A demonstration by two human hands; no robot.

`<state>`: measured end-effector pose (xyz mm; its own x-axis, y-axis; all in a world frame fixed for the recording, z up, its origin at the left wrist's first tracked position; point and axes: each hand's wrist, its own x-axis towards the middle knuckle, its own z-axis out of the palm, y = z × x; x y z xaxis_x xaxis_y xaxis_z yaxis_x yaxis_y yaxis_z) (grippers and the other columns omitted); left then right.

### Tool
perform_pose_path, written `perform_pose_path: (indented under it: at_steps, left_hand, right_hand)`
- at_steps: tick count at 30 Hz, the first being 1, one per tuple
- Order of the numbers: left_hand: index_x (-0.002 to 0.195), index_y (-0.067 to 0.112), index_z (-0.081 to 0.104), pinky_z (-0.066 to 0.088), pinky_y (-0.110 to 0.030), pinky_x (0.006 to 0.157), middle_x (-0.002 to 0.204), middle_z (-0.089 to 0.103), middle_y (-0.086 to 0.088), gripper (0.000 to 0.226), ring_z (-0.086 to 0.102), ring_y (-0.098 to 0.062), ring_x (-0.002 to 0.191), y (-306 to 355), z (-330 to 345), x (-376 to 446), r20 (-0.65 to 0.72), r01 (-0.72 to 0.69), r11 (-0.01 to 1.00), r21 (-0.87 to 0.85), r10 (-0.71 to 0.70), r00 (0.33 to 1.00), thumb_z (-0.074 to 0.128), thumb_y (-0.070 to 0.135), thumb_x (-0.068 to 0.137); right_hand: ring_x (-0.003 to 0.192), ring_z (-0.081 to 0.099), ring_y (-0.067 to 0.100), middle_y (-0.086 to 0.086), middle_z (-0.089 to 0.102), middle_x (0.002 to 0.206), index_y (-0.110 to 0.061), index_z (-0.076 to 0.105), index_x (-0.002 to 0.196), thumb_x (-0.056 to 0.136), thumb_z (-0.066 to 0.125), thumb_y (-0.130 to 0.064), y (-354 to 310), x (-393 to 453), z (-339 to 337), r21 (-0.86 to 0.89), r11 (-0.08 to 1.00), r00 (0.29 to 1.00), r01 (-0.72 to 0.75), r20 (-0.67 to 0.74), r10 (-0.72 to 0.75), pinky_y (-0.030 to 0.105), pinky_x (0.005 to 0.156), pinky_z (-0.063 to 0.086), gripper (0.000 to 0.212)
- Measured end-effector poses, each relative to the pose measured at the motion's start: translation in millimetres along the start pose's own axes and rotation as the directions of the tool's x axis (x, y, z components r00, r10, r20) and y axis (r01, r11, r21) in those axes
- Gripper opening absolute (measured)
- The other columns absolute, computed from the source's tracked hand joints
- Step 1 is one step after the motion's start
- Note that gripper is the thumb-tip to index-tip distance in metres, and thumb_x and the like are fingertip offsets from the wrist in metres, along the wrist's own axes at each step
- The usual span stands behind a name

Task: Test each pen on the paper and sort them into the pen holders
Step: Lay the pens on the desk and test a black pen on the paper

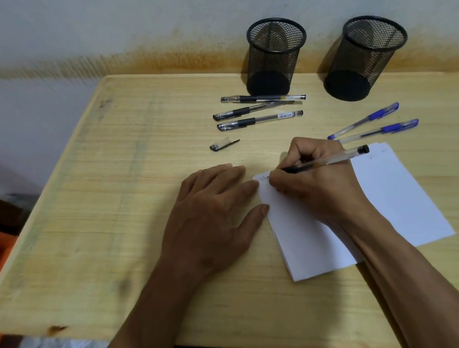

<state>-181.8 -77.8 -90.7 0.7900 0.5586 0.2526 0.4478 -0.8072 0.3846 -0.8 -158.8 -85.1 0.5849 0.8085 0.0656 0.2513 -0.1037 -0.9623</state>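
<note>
Head camera looks down on a pale wooden table. Left hand lies flat, fingers straight, fingertips pressing the left edge of the white paper sheets. Beyond it lie one loose black pen cap and three capped black pens. Right hand pinches a clear uncapped black pen, its tip on the paper beside faint writing. Two black mesh pen holders stand at the wall; two blue pens lie near the right one.

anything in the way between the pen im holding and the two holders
Nothing upright blocks it. The pen in the right hand is at the paper; black pens lie before the left holder, blue pens before the right holder.
</note>
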Motion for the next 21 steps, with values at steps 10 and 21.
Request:
perform_pose_path:
  at_steps: [10, 21]
  left_hand:
    - [0.121, 0.027, 0.067, 0.038, -0.044, 0.108, 0.136, 0.060, 0.004, 0.044, 0.049, -0.016, 0.132, -0.5, 1.1, 0.0, -0.007, -0.005, 1.000, 0.004, 0.005, 1.000, 0.054, 0.054, 0.089]
    - [0.122, 0.027, 0.067, 0.038, -0.043, 0.109, 0.136, 0.060, 0.005, 0.043, 0.049, -0.015, 0.131, -1.9, 3.4, -0.2, -0.040, -0.027, 1.000, 0.015, 0.027, 0.999, 0.055, 0.053, 0.089]
  right_hand:
    - [0.059, 0.055, 0.024, 0.026, 0.062, 0.067, -0.002, 0.059, 0.065, 0.070, 0.076, -0.011, -1.9, -1.8, -0.4, -0.022, 1.000, 1.000, -0.003, 0.003, 0.003, 0.042, 0.056, 0.050, 0.020]
    - [0.057, 0.056, 0.020, 0.024, 0.062, 0.064, 0.000, 0.057, 0.064, 0.077, 0.076, 0.003, -6.6, -4.4, -0.2, -0.031, 1.000, 1.000, 0.003, -0.007, -0.004, 0.036, 0.055, 0.049, 0.023]
